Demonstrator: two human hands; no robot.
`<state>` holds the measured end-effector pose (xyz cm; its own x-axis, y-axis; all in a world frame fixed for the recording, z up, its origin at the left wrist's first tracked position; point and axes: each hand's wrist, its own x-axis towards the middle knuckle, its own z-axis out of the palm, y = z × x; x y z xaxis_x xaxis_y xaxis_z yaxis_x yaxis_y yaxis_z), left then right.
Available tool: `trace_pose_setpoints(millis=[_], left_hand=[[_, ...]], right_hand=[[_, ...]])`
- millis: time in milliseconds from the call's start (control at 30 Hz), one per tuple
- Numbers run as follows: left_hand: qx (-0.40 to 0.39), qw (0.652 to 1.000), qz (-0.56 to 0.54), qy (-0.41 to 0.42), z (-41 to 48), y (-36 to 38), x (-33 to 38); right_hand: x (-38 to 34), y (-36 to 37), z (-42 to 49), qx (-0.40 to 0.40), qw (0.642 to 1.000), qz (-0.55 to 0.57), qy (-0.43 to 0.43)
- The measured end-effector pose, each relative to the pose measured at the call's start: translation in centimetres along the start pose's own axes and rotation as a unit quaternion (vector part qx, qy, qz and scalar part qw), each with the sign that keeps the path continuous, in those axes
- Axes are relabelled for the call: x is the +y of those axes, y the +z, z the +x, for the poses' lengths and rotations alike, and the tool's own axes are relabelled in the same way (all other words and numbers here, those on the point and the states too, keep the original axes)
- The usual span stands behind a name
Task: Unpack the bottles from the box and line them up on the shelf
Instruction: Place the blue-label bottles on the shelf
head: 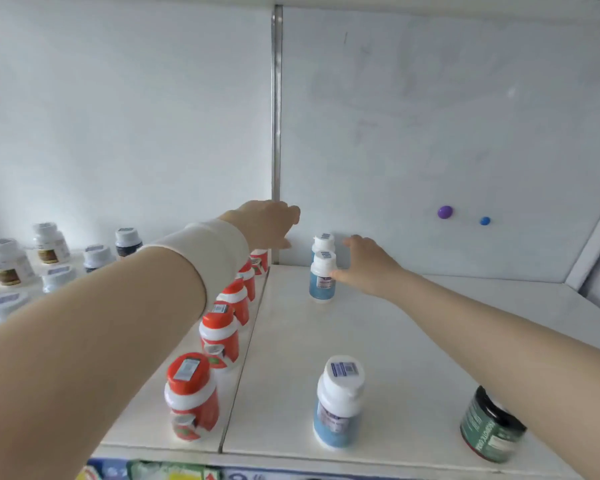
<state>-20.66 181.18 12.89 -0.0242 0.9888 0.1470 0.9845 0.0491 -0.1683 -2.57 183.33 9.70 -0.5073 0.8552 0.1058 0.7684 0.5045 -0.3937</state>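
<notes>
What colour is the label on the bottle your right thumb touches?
Light blue; the bottle shows best in the head view.

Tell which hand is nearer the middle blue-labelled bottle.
Right. The right hand touches the middle blue-labelled bottle with its thumb; the left hand is farther left, apart, by the metal divider.

place: shop or pharmacy | evidence: white shelf [413, 341] stocked with rows of barcode-capped pill bottles [219, 336]

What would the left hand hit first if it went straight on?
Likely the white back panel just right of the metal strip; the left hand looks close to it, though depth is unclear.
</notes>
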Motion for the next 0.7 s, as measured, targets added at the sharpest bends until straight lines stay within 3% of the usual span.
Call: trace_pose_setpoints(millis=[100,300,700], left_hand=[[0.018,0.997,0.075,-0.016,-6.4,-1.3,0.2],[0.014,0.981,0.189,-0.038,-17.9,-2.6,-1.6],[-0.078,0.935,0.246,-0.242,-44.8,-2.8,-19.3]], right_hand=[[-2.5,-0.1,-3.6,0.042,0.995,-0.082,-0.033],[-10.1,1.9,-10.0,0.042,0.975,-0.173,-0.135],[-35.0,13.4,-16.2,0.015,0.913,-0.188,-0.362]])
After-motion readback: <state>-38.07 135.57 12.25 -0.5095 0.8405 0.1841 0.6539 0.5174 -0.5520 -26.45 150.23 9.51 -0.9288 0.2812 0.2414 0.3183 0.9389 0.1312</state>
